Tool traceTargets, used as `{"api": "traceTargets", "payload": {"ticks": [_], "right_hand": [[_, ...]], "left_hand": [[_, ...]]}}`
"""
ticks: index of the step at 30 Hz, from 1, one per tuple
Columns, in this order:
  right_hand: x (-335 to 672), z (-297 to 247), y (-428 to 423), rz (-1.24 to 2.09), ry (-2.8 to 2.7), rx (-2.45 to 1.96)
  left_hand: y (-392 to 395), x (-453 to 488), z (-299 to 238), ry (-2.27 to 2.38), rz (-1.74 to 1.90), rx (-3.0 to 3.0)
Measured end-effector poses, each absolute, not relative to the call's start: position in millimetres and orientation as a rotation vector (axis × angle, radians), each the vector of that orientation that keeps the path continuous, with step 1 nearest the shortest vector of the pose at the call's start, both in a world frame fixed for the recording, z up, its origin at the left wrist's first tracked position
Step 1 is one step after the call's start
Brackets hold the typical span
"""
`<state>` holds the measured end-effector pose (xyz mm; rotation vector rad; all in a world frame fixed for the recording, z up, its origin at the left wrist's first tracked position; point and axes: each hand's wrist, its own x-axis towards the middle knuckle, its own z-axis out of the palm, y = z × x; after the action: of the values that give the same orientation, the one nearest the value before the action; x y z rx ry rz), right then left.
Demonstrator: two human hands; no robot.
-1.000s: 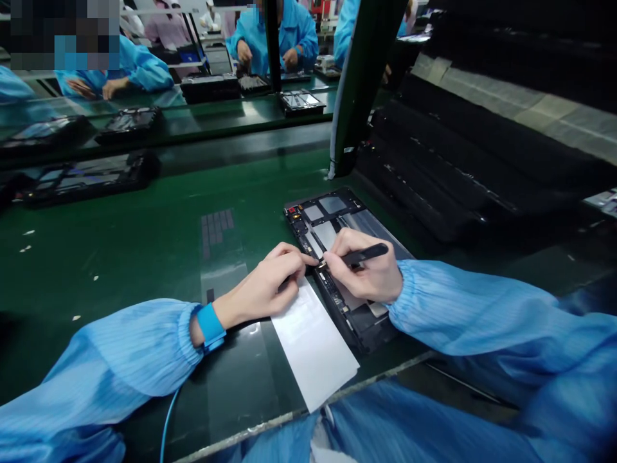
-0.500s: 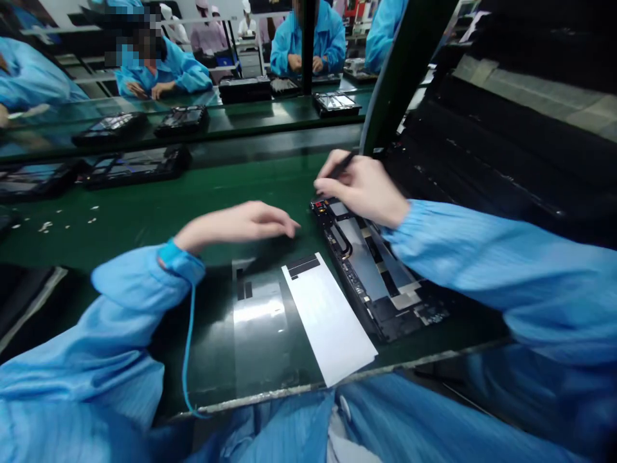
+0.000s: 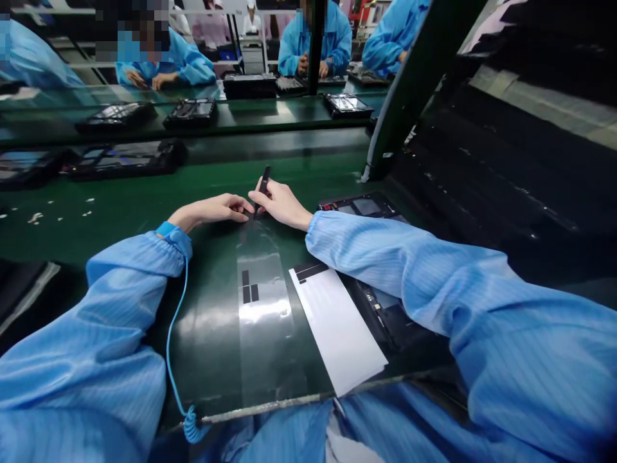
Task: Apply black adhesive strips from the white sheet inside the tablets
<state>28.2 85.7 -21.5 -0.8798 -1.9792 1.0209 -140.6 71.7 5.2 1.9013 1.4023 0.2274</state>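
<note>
My right hand (image 3: 282, 204) is closed on a thin black tool (image 3: 263, 182), its tip down at the far end of a clear film strip (image 3: 260, 302) with small black pieces on it. My left hand (image 3: 216, 208) lies beside it, fingers stretched flat with the tips pressed on the same end of the strip. An opened tablet (image 3: 366, 206) with bare circuitry lies to the right, mostly hidden under my right sleeve. A white sheet (image 3: 337, 328) with black strips at its top lies between the film and the tablet.
The green bench (image 3: 120, 212) carries other opened tablets (image 3: 125, 157) at the back left. Black foam trays (image 3: 482, 167) are stacked at the right behind a slanted dark post (image 3: 409, 90). Several people in blue coats (image 3: 313, 38) work across the line. A blue wrist cord (image 3: 176, 360) hangs at the front edge.
My right hand left the tablet and moved left to the film strip's far end with the tool. My left hand slid over to meet it there.
</note>
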Motion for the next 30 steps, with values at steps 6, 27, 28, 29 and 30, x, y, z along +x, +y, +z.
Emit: {"api": "traceTargets", "payload": {"ticks": [6, 27, 28, 29, 30], "right_hand": [[27, -19, 88, 1.099, -1.934, -0.905], [165, 48, 13, 1.189, -1.997, -0.968], [174, 35, 6, 1.242, -1.973, -0.974], [179, 23, 2, 1.282, -1.941, -0.982], [181, 12, 0, 1.304, -1.918, -1.001]], "left_hand": [[71, -137, 4, 1.454, 0.256, 1.896], [-19, -38, 4, 1.380, 0.917, 2.308], [-33, -27, 1, 1.236, 0.902, 2.363], [-45, -19, -4, 1.120, 0.875, 2.404], [-54, -13, -8, 1.031, 0.836, 2.435]]}}
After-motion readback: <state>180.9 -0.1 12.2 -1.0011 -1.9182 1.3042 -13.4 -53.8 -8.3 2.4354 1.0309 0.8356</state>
